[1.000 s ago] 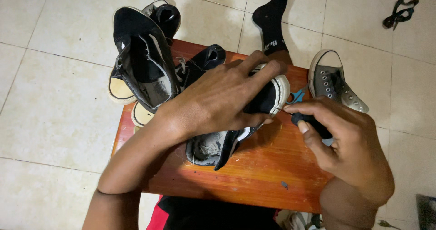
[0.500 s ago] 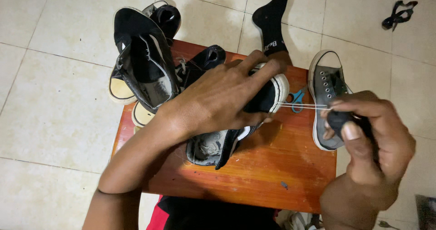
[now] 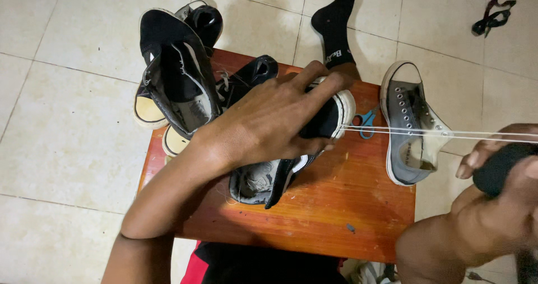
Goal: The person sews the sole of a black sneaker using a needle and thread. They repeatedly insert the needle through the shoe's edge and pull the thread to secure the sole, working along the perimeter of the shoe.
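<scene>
Surface: a small orange-brown wooden table (image 3: 347,205) at frame centre, standing on a pale cream tiled floor (image 3: 67,138).
Room: a grey canvas high-top sneaker (image 3: 412,133) lies off the table's right edge; a black sock (image 3: 336,26) at upper centre; a pile of black sneakers (image 3: 179,77) at upper left; small blue-handled scissors (image 3: 367,121) on the table.
Shoe: a black canvas sneaker with a white rubber toe cap (image 3: 330,116) lies mid-table, long axis running lower left to upper right, toe toward upper right.
Left hand: the left hand (image 3: 269,121) presses flat over the shoe, fingers spread across it.
Thread: a taut white thread (image 3: 437,131) stretches from the toe to the right edge.
Right hand: the right hand (image 3: 499,166), at the right edge, has fingers curled around a dark handle (image 3: 496,169).
</scene>
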